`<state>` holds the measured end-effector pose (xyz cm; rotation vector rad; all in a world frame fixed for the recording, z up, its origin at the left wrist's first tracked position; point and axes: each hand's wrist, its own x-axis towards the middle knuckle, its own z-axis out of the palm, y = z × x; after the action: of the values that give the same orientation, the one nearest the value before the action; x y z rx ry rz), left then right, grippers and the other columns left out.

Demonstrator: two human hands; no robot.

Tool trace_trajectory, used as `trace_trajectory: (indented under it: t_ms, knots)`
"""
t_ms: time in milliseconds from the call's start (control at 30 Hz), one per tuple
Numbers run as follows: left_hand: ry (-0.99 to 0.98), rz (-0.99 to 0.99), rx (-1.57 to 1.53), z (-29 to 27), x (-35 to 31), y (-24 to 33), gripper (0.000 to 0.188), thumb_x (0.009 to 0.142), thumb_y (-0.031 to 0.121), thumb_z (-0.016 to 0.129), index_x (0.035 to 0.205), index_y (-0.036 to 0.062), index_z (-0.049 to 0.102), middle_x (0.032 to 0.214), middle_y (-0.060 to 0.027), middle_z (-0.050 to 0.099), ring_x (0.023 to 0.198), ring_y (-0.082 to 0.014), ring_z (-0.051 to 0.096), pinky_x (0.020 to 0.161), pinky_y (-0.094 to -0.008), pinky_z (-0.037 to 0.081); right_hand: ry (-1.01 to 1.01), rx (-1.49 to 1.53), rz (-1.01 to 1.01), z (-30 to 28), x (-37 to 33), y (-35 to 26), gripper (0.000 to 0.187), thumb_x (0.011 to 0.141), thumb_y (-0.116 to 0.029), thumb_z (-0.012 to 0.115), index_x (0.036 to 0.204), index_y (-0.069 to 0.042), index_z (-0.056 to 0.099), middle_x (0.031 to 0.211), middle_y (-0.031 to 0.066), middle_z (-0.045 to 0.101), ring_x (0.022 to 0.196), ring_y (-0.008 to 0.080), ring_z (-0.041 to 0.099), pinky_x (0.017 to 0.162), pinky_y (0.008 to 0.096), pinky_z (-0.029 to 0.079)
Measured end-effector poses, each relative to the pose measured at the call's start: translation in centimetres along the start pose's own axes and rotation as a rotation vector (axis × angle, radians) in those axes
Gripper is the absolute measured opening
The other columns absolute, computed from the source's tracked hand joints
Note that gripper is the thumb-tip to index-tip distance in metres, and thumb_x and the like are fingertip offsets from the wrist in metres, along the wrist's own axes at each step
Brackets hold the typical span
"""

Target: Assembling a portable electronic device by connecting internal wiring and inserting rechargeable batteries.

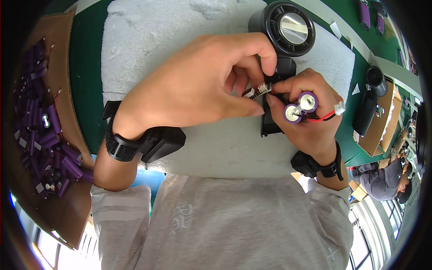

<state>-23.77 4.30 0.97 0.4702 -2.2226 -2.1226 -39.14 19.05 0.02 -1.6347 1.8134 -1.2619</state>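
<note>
My left hand [198,85] pinches a small white connector [261,89] between thumb and fingers, right above a black device body [272,121] lying on the white foam pad [148,40]. My right hand [310,117] grips a purple two-cell battery pack [300,107], its round ends facing up, with red and black wires [321,118] running to a white plug [339,107]. The right thumb and forefinger also touch the connector. A black round fan head [288,27] sits at the far end of the device. Both wrists wear black straps.
A cardboard box [63,112] at the left holds several purple battery packs. Another black fan [371,94] stands on cardboard at the right on the green table [85,67]. A person in grey sits at the far right edge.
</note>
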Motion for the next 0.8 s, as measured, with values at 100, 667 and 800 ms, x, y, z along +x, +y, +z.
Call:
trace_trajectory:
  t_ms: [100, 667, 800]
  knots:
    - [-0.015, 0.036, -0.063, -0.1, 0.0, -0.6, 0.032, 0.070, -0.009, 0.075, 0.096, 0.0054, 0.062, 0.086, 0.0006, 0.062, 0.078, -0.0088, 0.055, 0.071, -0.0242, 0.046, -0.009, -0.060, -0.024, -0.1, 0.2, -0.2, 0.027, 0.061, 0.003, 0.079, 0.077, -0.007, 0.059, 0.070, 0.0030, 0.065, 0.060, 0.0183, 0.059, 0.051, 0.0277, 0.045]
    - [0.062, 0.337, 0.358, -0.4, 0.0, -0.4, 0.028, 0.064, -0.018, 0.066, 0.083, 0.0028, 0.069, 0.092, -0.0086, 0.064, 0.080, -0.0194, 0.064, 0.069, -0.0283, 0.051, 0.013, -0.156, -0.008, 0.1, -0.1, -0.5, 0.027, 0.061, 0.002, 0.079, 0.075, -0.008, 0.057, 0.064, 0.0030, 0.059, 0.057, 0.0189, 0.056, 0.048, 0.0293, 0.041]
    - [0.125, 0.328, 0.183, 0.7, 0.2, 0.0, 0.028, 0.063, -0.018, 0.067, 0.081, 0.0035, 0.068, 0.092, -0.0092, 0.064, 0.081, -0.0206, 0.064, 0.069, -0.0286, 0.051, -0.006, -0.172, 0.008, 0.0, 0.0, -0.7, 0.027, 0.062, 0.002, 0.079, 0.075, -0.008, 0.057, 0.063, 0.0035, 0.058, 0.056, 0.0193, 0.056, 0.048, 0.0300, 0.041]
